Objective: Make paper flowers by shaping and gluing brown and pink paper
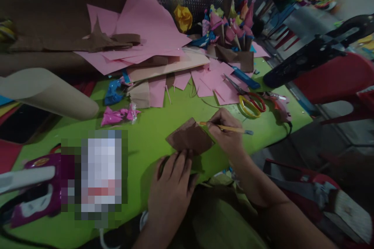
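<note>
A brown piece of paper (189,138) lies on the green table (137,155), close to its front edge. My left hand (175,171) rests flat with its fingertips on the paper's lower edge, holding nothing between the fingers. In my right hand (226,130) is a yellow pencil (230,127), gripped with the fingers closed; its tip points left, at the upper right part of the brown paper. Scissors with yellow and red handles (249,103) lie beyond my right hand, and a pink glue gun (280,107) sits to their right.
Pink paper sheets (146,27) and a brown roll (49,93) cover the back and left. Paper cones (230,27) stand at the back. A purple device (41,186) is at the left front, beside a blurred-out object (102,171). A red chair (336,81) stands right.
</note>
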`<control>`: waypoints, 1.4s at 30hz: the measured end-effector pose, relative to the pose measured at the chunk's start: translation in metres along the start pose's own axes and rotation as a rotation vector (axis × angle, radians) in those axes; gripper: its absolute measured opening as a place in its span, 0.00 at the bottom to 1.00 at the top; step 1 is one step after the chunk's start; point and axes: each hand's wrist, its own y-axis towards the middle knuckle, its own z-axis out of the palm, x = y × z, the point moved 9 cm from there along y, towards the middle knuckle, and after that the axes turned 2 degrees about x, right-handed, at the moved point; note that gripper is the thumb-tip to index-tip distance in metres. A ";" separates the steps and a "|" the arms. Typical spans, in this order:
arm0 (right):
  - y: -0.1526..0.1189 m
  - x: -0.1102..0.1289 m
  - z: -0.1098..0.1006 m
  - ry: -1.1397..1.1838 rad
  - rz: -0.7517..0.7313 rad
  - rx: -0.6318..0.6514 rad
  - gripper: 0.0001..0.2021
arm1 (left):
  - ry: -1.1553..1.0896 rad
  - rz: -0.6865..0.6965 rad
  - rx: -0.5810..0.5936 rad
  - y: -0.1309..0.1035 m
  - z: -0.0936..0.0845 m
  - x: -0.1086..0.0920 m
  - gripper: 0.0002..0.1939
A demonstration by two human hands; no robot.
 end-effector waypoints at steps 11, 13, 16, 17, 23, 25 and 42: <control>-0.027 0.006 0.050 0.348 0.112 0.588 0.08 | -0.077 -0.054 0.007 0.000 0.000 0.001 0.11; -0.028 0.009 0.053 0.310 0.079 0.615 0.06 | -0.083 -0.060 0.011 0.000 0.000 0.001 0.10; -0.028 0.011 0.054 0.279 0.024 0.627 0.05 | -0.088 -0.055 0.001 0.001 -0.001 0.001 0.11; -0.028 0.012 0.054 0.273 0.009 0.629 0.04 | -0.090 -0.055 0.000 0.001 -0.001 0.001 0.11; -0.025 0.012 0.050 0.232 0.019 0.582 0.05 | -0.105 -0.067 0.027 0.002 -0.001 0.003 0.11; -0.021 0.012 0.045 0.207 0.021 0.522 0.06 | -0.109 -0.068 0.028 0.002 -0.001 0.003 0.12; -0.001 -0.003 0.001 0.004 0.029 0.052 0.07 | -0.080 -0.047 -0.030 0.001 -0.001 0.005 0.17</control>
